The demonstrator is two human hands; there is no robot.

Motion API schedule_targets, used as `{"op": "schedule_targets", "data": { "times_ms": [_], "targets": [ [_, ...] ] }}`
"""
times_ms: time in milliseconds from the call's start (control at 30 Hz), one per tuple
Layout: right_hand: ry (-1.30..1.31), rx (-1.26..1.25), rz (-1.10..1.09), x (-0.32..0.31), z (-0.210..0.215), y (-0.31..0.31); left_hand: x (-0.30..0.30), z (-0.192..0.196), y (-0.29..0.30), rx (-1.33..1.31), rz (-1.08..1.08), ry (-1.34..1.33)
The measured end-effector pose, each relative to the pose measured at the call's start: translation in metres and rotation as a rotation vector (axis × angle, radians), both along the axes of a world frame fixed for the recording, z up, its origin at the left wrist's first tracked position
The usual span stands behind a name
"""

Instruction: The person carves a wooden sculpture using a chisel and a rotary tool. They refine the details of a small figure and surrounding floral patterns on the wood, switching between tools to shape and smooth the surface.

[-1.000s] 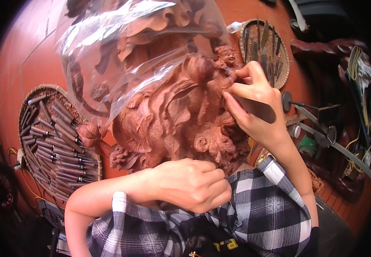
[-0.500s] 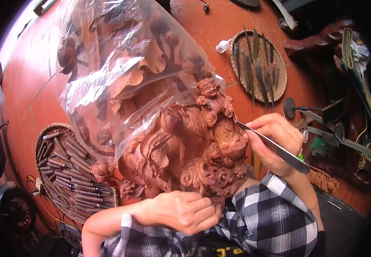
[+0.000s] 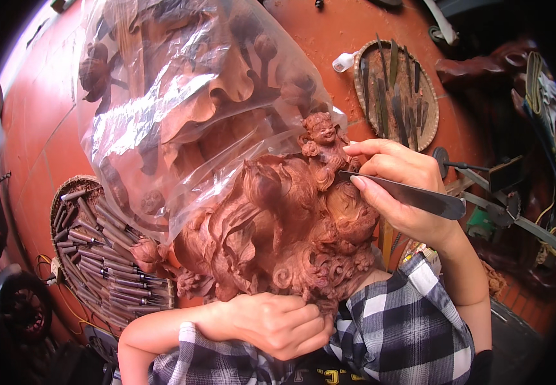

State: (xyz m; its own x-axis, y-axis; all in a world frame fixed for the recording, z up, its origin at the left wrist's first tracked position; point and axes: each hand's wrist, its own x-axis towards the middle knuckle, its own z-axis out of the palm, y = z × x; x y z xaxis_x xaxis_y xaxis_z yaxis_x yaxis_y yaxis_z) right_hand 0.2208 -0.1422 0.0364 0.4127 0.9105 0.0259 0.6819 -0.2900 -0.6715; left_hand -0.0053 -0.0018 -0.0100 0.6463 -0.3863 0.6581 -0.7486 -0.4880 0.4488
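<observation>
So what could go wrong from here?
The thin blade in the right hand sits close to the small carved figure, so a slip might nick it. The loose plastic reaches near that figure too and could get in the way. The bare left hand, by the near edge of the carving, might be cut by a skid.

Carving (image 3: 278,212) reddish-brown, blade (image 3: 419,200) dark grey, plastic sheet (image 3: 156,122) clear with white glare. Shirt (image 3: 412,321) black, white and grey plaid; floor (image 3: 34,147) orange-red with darker tile lines. Bottle (image 3: 342,62) white, round basket (image 3: 430,90) tan, flat strips (image 3: 398,115) in it dark grey, tool handles (image 3: 108,256) dark brown.
</observation>
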Motion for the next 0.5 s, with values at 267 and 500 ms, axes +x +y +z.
{"op": "schedule_targets", "data": {
  "times_ms": [267, 500],
  "targets": [
    [-0.219, -0.044, -0.044, -0.038, -0.010, 0.001, 0.002, -0.005, -0.004, -0.041, -0.003, -0.021],
    [-0.069, -0.046, -0.187, -0.037, -0.011, 0.005, -0.002, -0.008, -0.006, -0.046, 0.019, -0.032]
  ]
}}
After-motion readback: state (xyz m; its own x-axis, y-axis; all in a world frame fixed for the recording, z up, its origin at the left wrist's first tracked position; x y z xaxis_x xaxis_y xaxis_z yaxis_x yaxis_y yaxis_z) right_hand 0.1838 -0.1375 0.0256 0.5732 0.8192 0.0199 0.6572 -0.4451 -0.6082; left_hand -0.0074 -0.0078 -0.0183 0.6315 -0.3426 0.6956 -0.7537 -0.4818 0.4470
